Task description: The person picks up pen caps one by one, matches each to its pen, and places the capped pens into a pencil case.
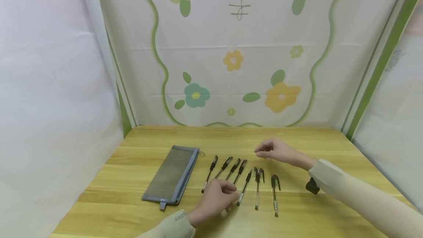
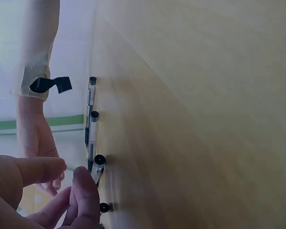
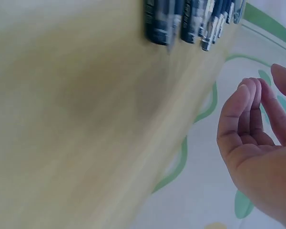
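Several black gel pens with clear barrels lie in a row on the wooden table. My left hand (image 1: 219, 197) is low over the row, its fingers loosely bent and nothing between them. Beside its fingertips is a pen (image 1: 245, 187), and its back hides the lower ends of pens (image 1: 226, 164) farther left. In the left wrist view, thumb and fingers stand apart near the pen ends (image 2: 99, 162). My right hand (image 1: 277, 151) hovers behind the right part of the row, fingers loosely curled and holding nothing. Below it lie a pen (image 1: 257, 186) and the rightmost pen (image 1: 274, 195).
A grey-blue mesh zip pouch (image 1: 170, 175) lies flat left of the pens, with a small ring (image 1: 202, 154) at its far corner. A flower-printed cloth (image 1: 231, 83) forms the back wall, and white cloth hangs on both sides of the table (image 1: 132, 146).
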The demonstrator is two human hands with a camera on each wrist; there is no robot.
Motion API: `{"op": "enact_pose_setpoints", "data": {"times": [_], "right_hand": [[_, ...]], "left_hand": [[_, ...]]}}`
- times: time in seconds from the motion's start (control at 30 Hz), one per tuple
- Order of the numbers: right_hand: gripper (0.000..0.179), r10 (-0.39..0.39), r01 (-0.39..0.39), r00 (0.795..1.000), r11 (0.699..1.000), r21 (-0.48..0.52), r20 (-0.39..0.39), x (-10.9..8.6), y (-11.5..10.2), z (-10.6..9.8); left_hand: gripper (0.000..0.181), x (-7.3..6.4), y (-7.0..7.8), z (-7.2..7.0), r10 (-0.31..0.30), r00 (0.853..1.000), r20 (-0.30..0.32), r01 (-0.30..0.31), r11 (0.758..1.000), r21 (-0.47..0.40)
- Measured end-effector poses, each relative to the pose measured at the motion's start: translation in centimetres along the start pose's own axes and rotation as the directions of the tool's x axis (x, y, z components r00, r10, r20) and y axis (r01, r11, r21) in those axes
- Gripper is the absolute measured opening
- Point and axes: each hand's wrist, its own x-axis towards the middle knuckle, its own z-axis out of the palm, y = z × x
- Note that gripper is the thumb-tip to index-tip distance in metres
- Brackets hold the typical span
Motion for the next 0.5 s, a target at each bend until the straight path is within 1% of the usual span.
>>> {"op": "enact_pose_setpoints", "data": {"times": [0.13, 0.23, 0.3, 0.43, 0.5], "right_hand": [[0.016, -0.011, 0.011, 1.0, 1.0, -0.007, 0.006, -1.5, -1.2, 0.2], [0.015, -0.025, 0.026, 1.0, 1.0, -0.018, 0.006, -2.0, -1.1, 0.3], [0.018, -0.03, 0.03, 1.0, 0.999, -0.026, 0.004, -2.1, -0.1, 0.3], [0.027, 0.001, 0.0, 1.0, 1.0, -0.031, 0.006, -2.1, 2.2, 0.1], [0.031, 0.019, -0.019, 1.0, 1.0, -0.02, 0.007, -2.2, 2.6, -0.2]], "left_hand": [[0.024, 0.2, -0.2, 0.2, -0.009, 1.0, -0.015, 0.009, 0.999, 0.038], [0.024, 0.3, -0.4, 0.4, 0.009, 1.0, 0.002, -0.009, 0.997, 0.079], [0.025, 0.3, -0.4, 0.5, 0.024, 1.0, 0.018, -0.025, 0.996, 0.087], [0.028, 0.6, -0.2, 0.7, 0.041, 0.999, 0.031, -0.043, 0.995, 0.088], [0.028, 1.0, 0.0, 0.7, 0.047, 0.999, 0.025, -0.05, 0.993, 0.105]]}}
